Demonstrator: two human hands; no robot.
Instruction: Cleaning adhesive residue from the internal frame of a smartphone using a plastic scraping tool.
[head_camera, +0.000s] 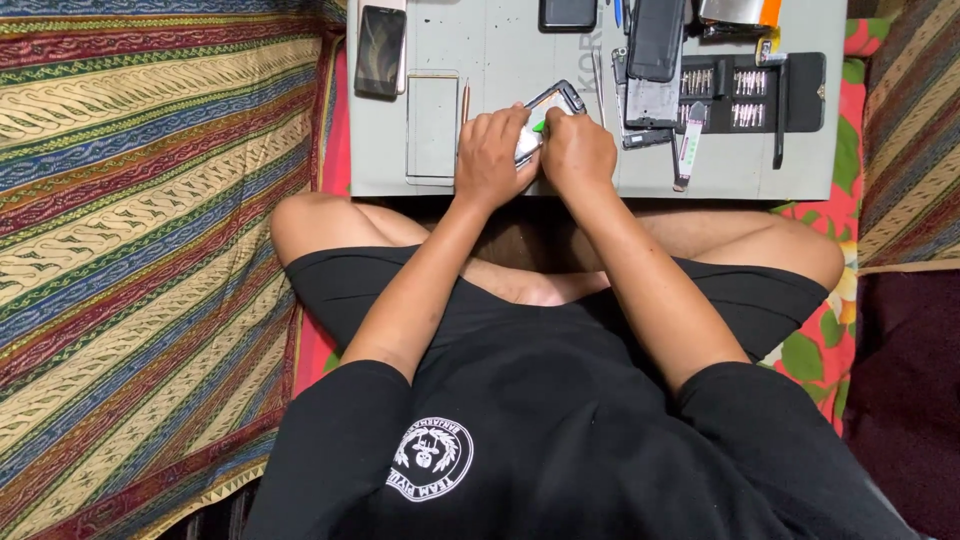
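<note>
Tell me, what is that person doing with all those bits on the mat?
A person sits cross-legged at a grey mat. Both hands are on an opened phone: the left hand steadies it while the right hand presses a small green tool against its edge. Around it lie another phone, a glass panel and a case of screwdriver bits.

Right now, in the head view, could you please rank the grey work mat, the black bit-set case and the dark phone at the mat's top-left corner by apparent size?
1. Grey work mat
2. Black bit-set case
3. Dark phone
</note>
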